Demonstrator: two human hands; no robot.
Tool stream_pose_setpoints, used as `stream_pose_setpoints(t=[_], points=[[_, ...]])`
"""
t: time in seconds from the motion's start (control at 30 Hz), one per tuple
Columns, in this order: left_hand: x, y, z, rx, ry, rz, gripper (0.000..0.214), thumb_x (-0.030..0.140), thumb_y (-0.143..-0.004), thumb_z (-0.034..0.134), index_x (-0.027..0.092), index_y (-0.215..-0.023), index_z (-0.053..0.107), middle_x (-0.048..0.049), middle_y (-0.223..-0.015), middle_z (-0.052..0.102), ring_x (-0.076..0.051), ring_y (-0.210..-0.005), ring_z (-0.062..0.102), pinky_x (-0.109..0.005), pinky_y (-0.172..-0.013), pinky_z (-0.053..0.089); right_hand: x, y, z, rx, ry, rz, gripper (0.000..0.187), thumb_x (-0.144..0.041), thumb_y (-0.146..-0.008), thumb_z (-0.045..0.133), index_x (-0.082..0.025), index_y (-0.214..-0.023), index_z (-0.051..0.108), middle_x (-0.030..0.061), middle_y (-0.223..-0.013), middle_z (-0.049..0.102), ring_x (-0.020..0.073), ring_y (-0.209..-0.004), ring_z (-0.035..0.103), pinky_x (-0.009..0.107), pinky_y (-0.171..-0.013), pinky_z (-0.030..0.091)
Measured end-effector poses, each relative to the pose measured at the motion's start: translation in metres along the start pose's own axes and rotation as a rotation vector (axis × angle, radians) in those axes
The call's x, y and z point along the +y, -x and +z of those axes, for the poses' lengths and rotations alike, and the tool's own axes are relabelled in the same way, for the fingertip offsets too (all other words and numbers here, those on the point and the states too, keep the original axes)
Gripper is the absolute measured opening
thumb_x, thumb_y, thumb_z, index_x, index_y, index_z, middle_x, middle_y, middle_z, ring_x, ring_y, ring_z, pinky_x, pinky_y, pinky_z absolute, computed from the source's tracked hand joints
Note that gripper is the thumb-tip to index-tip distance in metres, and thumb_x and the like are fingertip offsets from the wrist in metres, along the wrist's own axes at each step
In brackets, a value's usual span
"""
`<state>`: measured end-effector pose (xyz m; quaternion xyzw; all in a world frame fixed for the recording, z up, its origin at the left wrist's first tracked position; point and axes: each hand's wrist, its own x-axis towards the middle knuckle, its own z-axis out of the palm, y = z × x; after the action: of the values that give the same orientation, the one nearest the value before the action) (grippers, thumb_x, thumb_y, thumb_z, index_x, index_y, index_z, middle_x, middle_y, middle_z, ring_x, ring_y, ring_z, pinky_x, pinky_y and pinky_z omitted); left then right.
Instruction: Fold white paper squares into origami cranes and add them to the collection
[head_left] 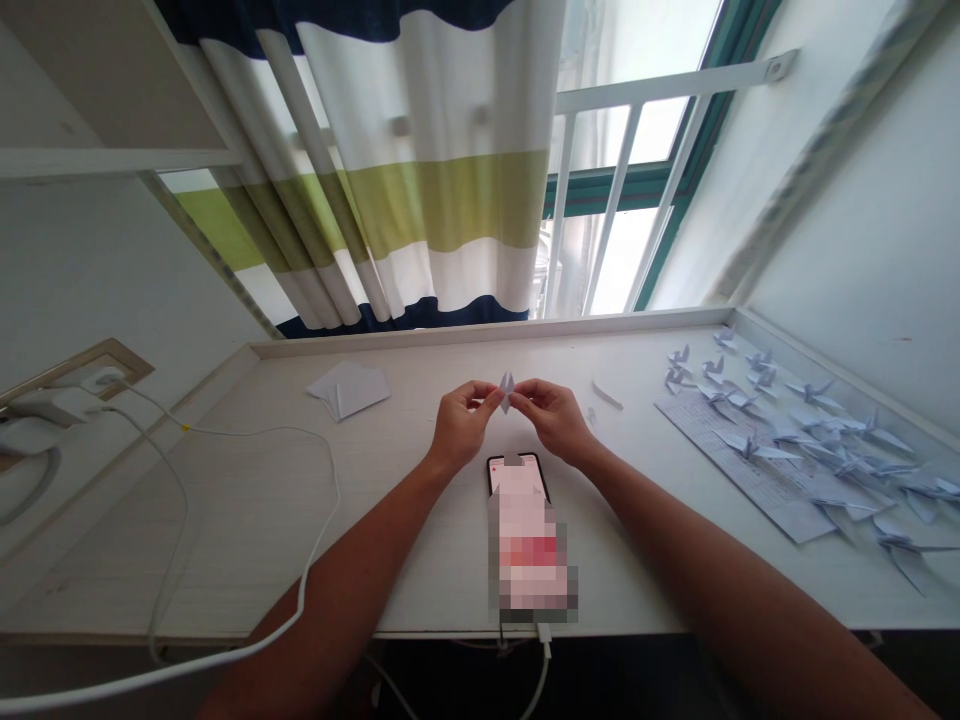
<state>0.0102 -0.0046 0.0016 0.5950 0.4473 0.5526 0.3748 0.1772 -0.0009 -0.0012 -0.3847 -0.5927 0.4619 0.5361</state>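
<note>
A small piece of folded white paper, narrow and pointed at the top, is held up over the white desk between my two hands. My left hand pinches its left side between thumb and fingers. On the other side, my right hand pinches the right edge with closed fingertips. Just below the hands lies a phone with a lit, partly blurred screen and a cable plugged into its lower end.
Many folded paper cranes cover the desk's right side, some on a written sheet. White paper sheets lie at left, a curved paper strip right of my hands. A white cable loops across the left. A curtain hangs behind.
</note>
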Motion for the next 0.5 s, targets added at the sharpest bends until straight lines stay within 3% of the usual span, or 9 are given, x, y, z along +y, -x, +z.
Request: stream_pose_setpoints(t=[0.33,0.5], points=[[-0.0001,0.0003,-0.0008,0.001,-0.02,0.049,0.024,0.043,-0.082,0.077,0.019,-0.082,0.076,-0.0042,-0.083,0.075,-0.018,-0.08,0.067,-0.031,-0.077,0.049,-0.0032,0.0021,0.0059,-0.014,-0.104,0.006,0.038,-0.054,-0.075,0.081,-0.021,-0.089,0.071,0.0051,-0.089,0.071,0.0198,-0.082,0.064,0.036,-0.08,0.052],[0.0043,-0.0002,-0.0008,-0.043,0.211,-0.016,0.029,0.043,-0.079,0.079,0.021,-0.097,0.077,-0.0049,-0.096,0.076,-0.019,-0.089,0.068,-0.032,-0.081,0.051,-0.0091,0.0033,0.002,-0.117,-0.201,0.085,0.037,-0.052,-0.074,0.083,-0.02,-0.088,0.073,0.0036,-0.084,0.071,0.0178,-0.079,0.062,0.035,-0.078,0.051]])
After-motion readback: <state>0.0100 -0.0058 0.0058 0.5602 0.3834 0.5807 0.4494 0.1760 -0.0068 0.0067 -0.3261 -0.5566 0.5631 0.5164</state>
